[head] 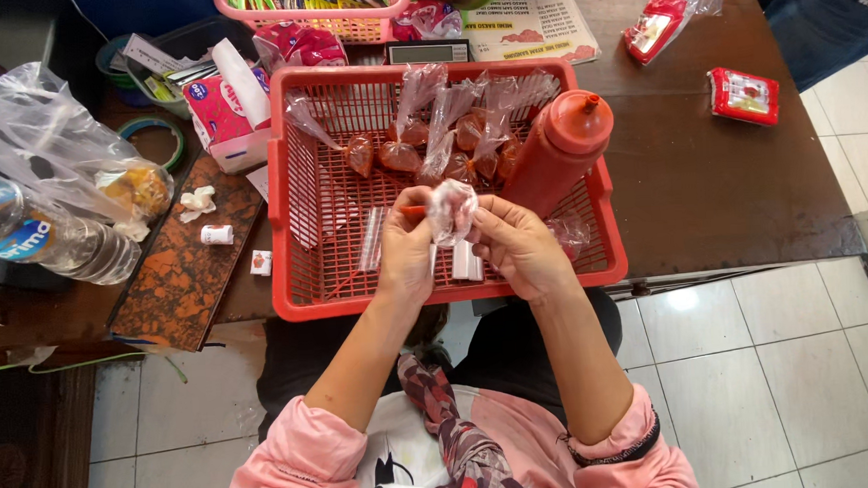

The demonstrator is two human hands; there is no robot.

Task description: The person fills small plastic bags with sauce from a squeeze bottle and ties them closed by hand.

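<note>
Both hands meet over the near middle of the red basket [300, 196] on the bench [714, 178]. The left hand [407, 247] and right hand [514, 245] hold one small clear plastic bag [451, 210] between them, fingers closed on its opposite sides. The bag stands roughly upright, its long axis near-to-far, equally close to both hands. Filled sauce bags [420, 147] lie farther in the basket, with a red squeeze bottle [559, 151] just right of them.
</note>
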